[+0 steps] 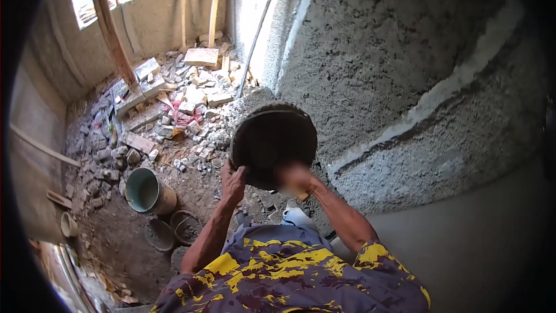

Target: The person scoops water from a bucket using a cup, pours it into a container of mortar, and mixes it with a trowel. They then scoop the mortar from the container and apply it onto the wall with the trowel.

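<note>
A dark, round, shallow pan (274, 139) with a rough, mortar-crusted rim is held up in front of me, its hollow side toward me. My left hand (234, 181) grips the pan's lower left rim, thumb on the near side. At its lower right, my right hand (294, 177) is smeared by motion and looks closed. A yellowish, wood-like end (303, 196) pokes out beneath that hand; the rest of the object is hidden. Shadow hides whatever the pan contains. Beyond the pan rises a wall (370, 64) coated in rough grey mortar.
Broken bricks and rubble (194, 101) cover the floor ahead to the left. A bucket (165, 197) stands left of me beside round dark pans (185, 227). One wooden pole (107, 29) leans near the window. A pale, rough band (428, 104) crosses the right wall.
</note>
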Demonstrator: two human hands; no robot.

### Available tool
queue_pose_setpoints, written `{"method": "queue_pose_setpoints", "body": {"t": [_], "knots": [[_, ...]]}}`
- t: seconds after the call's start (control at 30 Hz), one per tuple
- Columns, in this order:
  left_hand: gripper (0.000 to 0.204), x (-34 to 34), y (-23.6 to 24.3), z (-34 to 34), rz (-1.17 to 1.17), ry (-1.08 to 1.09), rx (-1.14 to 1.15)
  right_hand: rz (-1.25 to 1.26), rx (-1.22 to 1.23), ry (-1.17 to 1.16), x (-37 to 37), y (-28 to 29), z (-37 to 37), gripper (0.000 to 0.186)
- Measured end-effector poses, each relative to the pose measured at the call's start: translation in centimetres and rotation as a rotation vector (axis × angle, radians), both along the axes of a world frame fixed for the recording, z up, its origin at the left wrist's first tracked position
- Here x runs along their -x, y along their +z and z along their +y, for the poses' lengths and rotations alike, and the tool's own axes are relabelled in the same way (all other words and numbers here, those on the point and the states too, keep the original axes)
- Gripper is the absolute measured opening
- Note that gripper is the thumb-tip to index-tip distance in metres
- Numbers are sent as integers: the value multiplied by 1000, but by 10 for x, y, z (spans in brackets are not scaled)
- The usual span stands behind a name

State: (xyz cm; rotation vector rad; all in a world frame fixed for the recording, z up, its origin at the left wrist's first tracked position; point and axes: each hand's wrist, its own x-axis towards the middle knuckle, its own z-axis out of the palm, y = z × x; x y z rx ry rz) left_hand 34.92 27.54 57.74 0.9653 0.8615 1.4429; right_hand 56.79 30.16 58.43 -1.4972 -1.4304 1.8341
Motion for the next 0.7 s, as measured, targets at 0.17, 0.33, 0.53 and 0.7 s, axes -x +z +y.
{"method": "queue_pose_setpoints", "body": {"t": [0.17,0.33,0.53,0.7], "knots": [[40,-14,-19,-7,73,215,91,-1174,-1067,325,-22,35,-14,18],[56,-19,-32,-10,274,258,-48,-945,-532,467,-24,-17,37,25],[47,-13,-27,-16,385,328,93,-1186,-559,436,-10,77,25,25],[60,-22,-23,-4,332,313,-45,-1302,-701,408,-22,22,13,18]]}}
